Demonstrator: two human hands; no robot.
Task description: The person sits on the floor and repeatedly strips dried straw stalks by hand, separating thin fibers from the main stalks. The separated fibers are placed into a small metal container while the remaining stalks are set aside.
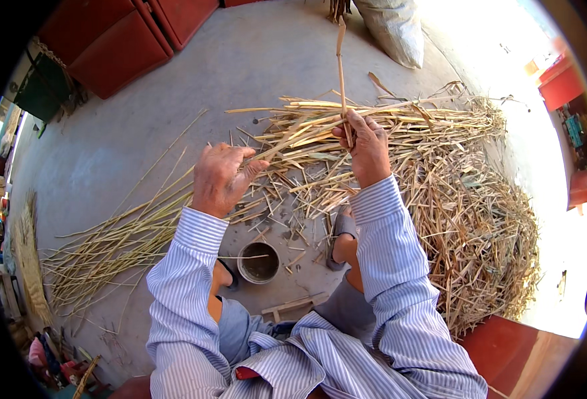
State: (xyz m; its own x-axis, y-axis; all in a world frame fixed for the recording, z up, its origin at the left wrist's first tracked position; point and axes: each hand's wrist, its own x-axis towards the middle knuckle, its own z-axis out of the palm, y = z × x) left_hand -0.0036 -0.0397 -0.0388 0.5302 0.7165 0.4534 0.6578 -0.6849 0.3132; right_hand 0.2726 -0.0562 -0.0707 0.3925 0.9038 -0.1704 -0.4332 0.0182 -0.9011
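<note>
My right hand (368,146) is closed round the lower end of a dry stalk (341,66), which stands nearly upright and points away from me. To its left, my left hand (223,174) has thumb and forefinger apart, with nothing visible between them; its other fingers are partly hidden. Below and beyond both hands lies a bundle of pale yellow stalks (307,123), its ends pointing left. Short cut pieces (300,206) are scattered on the floor between my arms.
A heap of dry leaves and husks (466,233) spreads on the right. Thin stripped stalks (120,246) lie at left. Between my feet stands a metal bowl (259,263) of dark liquid, near a small wooden frame (295,304). Red furniture (117,50) and a white sack (393,30) stand farther off.
</note>
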